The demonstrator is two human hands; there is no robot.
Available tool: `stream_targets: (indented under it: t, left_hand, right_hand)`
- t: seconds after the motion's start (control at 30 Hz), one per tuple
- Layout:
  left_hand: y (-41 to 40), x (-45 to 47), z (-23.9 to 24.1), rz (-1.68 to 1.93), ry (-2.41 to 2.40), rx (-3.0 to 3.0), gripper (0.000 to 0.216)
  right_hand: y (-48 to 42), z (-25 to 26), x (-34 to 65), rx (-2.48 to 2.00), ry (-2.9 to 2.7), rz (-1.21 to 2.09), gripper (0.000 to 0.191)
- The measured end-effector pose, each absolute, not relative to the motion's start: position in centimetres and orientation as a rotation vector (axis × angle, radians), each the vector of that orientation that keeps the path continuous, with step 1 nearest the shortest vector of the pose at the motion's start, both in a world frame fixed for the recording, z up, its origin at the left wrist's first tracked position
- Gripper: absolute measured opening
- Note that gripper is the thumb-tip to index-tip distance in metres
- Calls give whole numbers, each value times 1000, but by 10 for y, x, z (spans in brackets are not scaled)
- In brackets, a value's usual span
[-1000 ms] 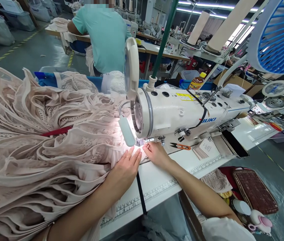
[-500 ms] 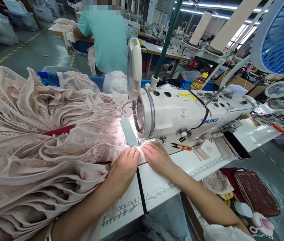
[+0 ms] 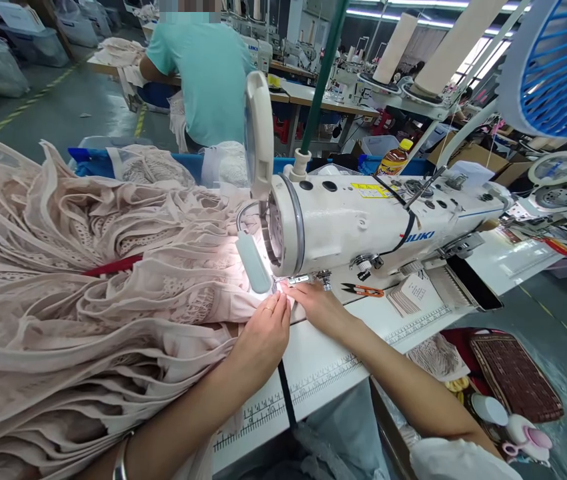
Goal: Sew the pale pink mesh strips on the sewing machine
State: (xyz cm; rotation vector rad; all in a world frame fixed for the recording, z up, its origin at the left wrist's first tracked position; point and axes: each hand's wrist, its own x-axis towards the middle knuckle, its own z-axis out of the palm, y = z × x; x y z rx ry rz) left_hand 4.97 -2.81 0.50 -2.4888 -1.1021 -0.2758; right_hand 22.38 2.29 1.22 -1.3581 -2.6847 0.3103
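Both hands work close together below the head of a white sewing machine (image 3: 338, 223). My left hand (image 3: 266, 330) has its fingers pressed together on the edge of pale pink fabric (image 3: 243, 303). The fingertips of my right hand (image 3: 321, 307) pinch the same fabric just right of the left ones, near the presser foot. A small lamp (image 3: 253, 262) lights this spot and partly covers it, so the needle is hidden. To the left, a large heap of pale pink lace garments (image 3: 88, 320) spreads over the table and joins the fabric by my left hand.
Orange thread snips (image 3: 363, 291) and a stack of labels (image 3: 410, 297) lie right of my right hand. A ruler strip (image 3: 308, 385) runs along the table's front edge. Behind the machine stand a drink bottle (image 3: 394, 160) and a blue fan (image 3: 558, 70). A co-worker (image 3: 208, 80) sits ahead.
My left hand has moved slightly right, closer to my right hand, and the fabric at its fingers has shifted with it. The right fingers have flattened a little. The view has tilted slightly.
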Motion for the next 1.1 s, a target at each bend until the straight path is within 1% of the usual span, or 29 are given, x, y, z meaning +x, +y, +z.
stream_targets:
  t: [0.17, 0.3, 0.43, 0.77, 0.93, 1.1]
  left_hand:
    - [-27, 46, 8, -289, -1097, -2488, 45]
    - [-25, 44, 7, -299, -1111, -2510, 45]
    - [-22, 43, 3, -345, -1114, -2501, 44]
    - [-19, 39, 0, -416, -1104, -2510, 44]
    - [-16, 38, 0, -472, -1067, -2471, 42]
    - [-13, 38, 0, -444, -1095, -2486, 43]
  right_hand:
    - [25, 10, 230, -1309, -2626, 443, 50]
    - [25, 13, 227, -1349, -2594, 482, 51]
    - [25, 18, 219, -1389, -2606, 467, 54]
    - [25, 19, 214, -1424, -2626, 425, 54]
    - [25, 20, 214, -1428, -2660, 358, 50]
    - [24, 23, 214, -1468, -2691, 346, 46]
